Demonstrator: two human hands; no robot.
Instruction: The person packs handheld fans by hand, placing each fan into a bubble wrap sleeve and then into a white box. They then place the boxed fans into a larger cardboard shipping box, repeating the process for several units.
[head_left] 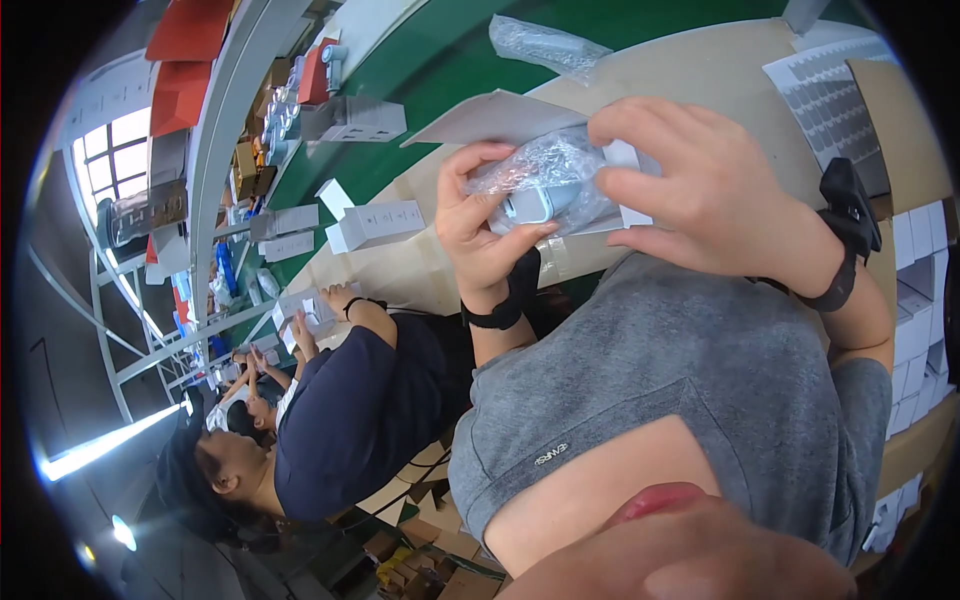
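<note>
A light-blue device in clear bubble wrap (pixel 550 178) lies at an open white box (pixel 497 118), whose long flap stands out to the far left. My left hand (pixel 468 215) is closed around the near-left side of the wrapped device, thumb in front and fingers over the top. On the other side, my right hand (pixel 700 185) has its fingers bent around the box's right end, at a small white flap (pixel 625 170). How far the device sits inside the box is partly hidden by the wrap and my fingers.
Another bubble-wrapped item (pixel 548 48) lies on the green belt (pixel 440 50) beyond. White boxes (pixel 385 222) stand to the left, near a co-worker in a dark top (pixel 350 410). A sticker sheet (pixel 835 95), a cardboard carton (pixel 900 125) and stacked white boxes (pixel 915 310) are at right.
</note>
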